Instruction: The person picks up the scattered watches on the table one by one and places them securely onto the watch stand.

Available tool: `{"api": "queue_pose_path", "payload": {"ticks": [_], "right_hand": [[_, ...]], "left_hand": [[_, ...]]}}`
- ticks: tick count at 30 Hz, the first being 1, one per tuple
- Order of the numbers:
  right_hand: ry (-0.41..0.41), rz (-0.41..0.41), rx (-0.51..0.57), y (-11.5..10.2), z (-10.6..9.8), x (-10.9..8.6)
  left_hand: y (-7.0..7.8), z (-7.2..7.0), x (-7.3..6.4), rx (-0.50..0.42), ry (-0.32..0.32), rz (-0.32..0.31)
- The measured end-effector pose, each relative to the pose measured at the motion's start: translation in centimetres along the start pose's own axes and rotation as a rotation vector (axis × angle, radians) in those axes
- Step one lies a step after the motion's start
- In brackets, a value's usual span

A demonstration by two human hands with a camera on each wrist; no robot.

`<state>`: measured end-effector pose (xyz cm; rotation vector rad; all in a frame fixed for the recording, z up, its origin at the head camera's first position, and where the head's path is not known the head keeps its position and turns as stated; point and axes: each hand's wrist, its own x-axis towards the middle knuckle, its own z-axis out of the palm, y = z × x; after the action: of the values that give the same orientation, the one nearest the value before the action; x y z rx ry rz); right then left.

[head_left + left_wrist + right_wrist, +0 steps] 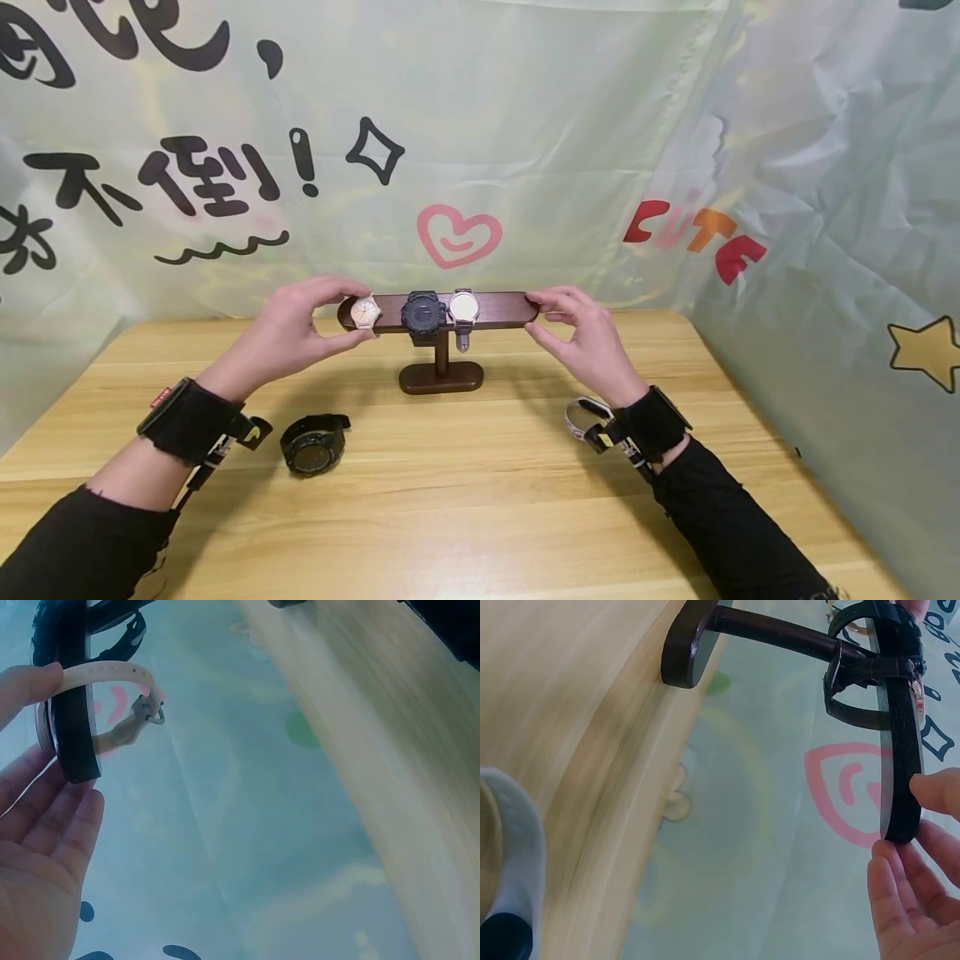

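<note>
On the table stands a dark wooden watch stand (504, 310) with three watches along its bar. At the bar's left end my left hand (288, 333) pinches a pale-strapped wristwatch (366, 312) between thumb and fingers. Its buckled strap (112, 671) loops round the bar in the left wrist view. My right hand (588, 337) holds the bar's right end, thumb and fingertips on opposite sides. A chunky black watch (423, 313) sits mid-bar, and beside it a round-faced watch (464, 307) with a dark strap.
Another black watch (312, 454) lies on the wooden table (450, 517) near my left wrist. A white-banded watch (577, 421) lies partly hidden by the right wrist's gear. Behind the table hangs a printed cloth (570, 125).
</note>
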<state>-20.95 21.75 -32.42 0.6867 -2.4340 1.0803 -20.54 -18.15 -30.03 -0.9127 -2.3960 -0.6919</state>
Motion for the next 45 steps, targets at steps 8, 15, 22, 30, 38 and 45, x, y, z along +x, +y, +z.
{"api": "queue_pose_path", "payload": {"ticks": [8, 15, 22, 30, 38, 45], "right_hand": [[0.021, -0.001, -0.008, 0.1, -0.1, 0.0], [0.022, 0.007, -0.009, 0.0, -0.1, 0.0], [0.028, -0.001, -0.006, 0.1, 0.0, 0.0], [0.025, 0.000, -0.005, 0.3, 0.1, 0.0], [0.023, 0.005, -0.001, 0.2, 0.1, 0.1], [0.021, 0.007, 0.001, 0.1, 0.0, 0.0]], "left_hand": [[0.0, -0.1, 0.1, -0.002, 0.007, -0.013], [0.3, -0.1, 0.4, 0.011, -0.002, -0.028], [0.5, -0.1, 0.5, 0.022, -0.013, -0.029], [0.8, 0.1, 0.8, 0.029, -0.031, -0.022], [0.8, 0.2, 1.0, 0.024, -0.032, -0.009], [0.9, 0.4, 1.2, 0.023, -0.033, 0.004]]}}
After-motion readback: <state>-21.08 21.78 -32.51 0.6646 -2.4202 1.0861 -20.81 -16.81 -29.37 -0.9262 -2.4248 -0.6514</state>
